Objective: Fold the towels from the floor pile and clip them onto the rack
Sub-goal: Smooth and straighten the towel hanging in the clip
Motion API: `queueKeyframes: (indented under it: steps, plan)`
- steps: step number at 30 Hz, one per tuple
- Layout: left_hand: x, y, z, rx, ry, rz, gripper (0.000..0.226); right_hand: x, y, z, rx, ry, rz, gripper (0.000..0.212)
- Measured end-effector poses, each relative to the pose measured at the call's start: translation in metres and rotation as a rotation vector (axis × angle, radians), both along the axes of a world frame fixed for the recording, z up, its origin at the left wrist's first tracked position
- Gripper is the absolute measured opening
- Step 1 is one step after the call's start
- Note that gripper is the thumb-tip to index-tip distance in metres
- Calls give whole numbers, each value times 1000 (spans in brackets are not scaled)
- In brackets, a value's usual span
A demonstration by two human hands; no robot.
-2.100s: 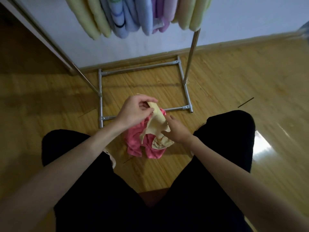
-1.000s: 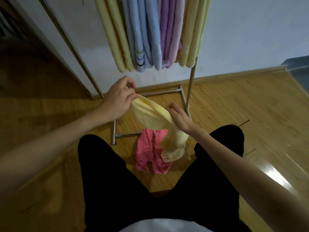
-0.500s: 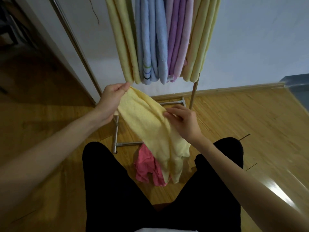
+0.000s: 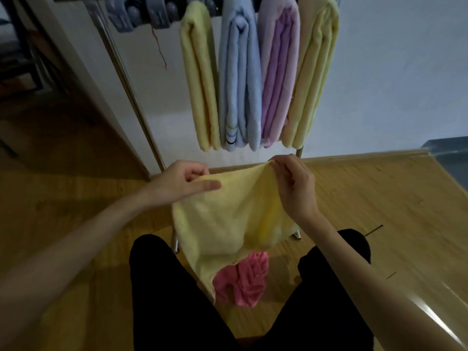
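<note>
Nearest, a pink towel (image 4: pixel 241 279) lies crumpled on the wooden floor (image 4: pixel 367 198) between the person's legs, not yet folded. Above it, a pale yellow towel (image 4: pixel 228 216) hangs spread and unfolded, soft and slightly fuzzy, sagging in the middle: the left hand (image 4: pixel 182 182) pinches one top corner, the right hand (image 4: pixel 295 184) pinches the other. Farther off, four folded towels, yellow (image 4: pixel 200 79), light blue (image 4: pixel 239 82), lilac (image 4: pixel 278 74) and yellow (image 4: pixel 312 72), already hang on the rack (image 4: pixel 126 79), with spare grey clips (image 4: pixel 141 11) beside them. Judging by this, most is done; two towels remain.
</note>
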State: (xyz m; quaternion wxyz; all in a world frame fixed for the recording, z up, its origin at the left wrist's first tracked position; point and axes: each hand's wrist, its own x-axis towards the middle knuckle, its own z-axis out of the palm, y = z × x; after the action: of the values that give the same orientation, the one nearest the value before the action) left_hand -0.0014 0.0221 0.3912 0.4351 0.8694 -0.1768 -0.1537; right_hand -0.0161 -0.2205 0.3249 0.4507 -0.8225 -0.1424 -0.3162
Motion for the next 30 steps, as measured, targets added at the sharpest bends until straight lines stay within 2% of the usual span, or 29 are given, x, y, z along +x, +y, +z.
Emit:
queueKeyframes:
  steps: [2, 4, 5, 8, 10, 13, 16, 20, 24, 30]
  plan:
    - [0, 8, -6, 196, -56, -26, 42, 3, 4, 15, -58, 7, 85, 20]
    - [1, 15, -15, 304, -131, -48, 27, 6, 7, 25, -101, 34, 146, 23]
    - [1, 17, -19, 348, -153, -51, 27, 7, 10, 29, -118, 35, 170, 21]
    - [2, 24, -34, 405, -134, -55, 60, 7, 19, 35, -168, 4, 246, 12]
    - [0, 27, -43, 302, -126, -55, 67, 7, 26, 38, -219, -6, 284, 12]
    - [-5, 18, -50, 118, -152, 6, 45, 8, 33, 37, -283, -13, 325, 15]
    - [-11, -2, -48, 43, -124, -25, 29, 10, 37, 37, -309, -16, 352, 14]
    - [-6, -15, -46, 46, -126, -23, 37, 11, 33, 36, -305, -9, 332, 13]
    - [-1, -15, -42, -75, -66, 107, 42, 13, 19, 32, -287, 2, 289, 12]
    - [-11, -22, -28, -230, -74, 307, 34, 6, 12, 10, -357, -9, 276, 19]
